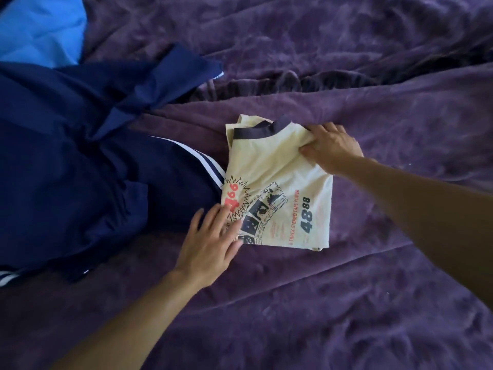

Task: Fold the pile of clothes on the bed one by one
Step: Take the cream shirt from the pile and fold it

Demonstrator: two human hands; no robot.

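Note:
A cream T-shirt (280, 169) with a dark collar band and a red-and-black print lies folded into a rectangle on the purple bed cover (346, 303). My left hand (210, 241) lies flat with straight fingers on the shirt's near left corner. At the far right corner, beside the collar, my right hand (329, 146) pinches the fabric between thumb and fingers. Left of the shirt sits a heap of navy clothes (80, 169) with white stripes, touching the shirt's left edge.
A bright blue garment (40, 28) lies at the far left corner behind the navy heap. The purple cover is rumpled, with deep folds (266, 84) running across the middle beyond the shirt. Bare cover stretches to the right and toward me.

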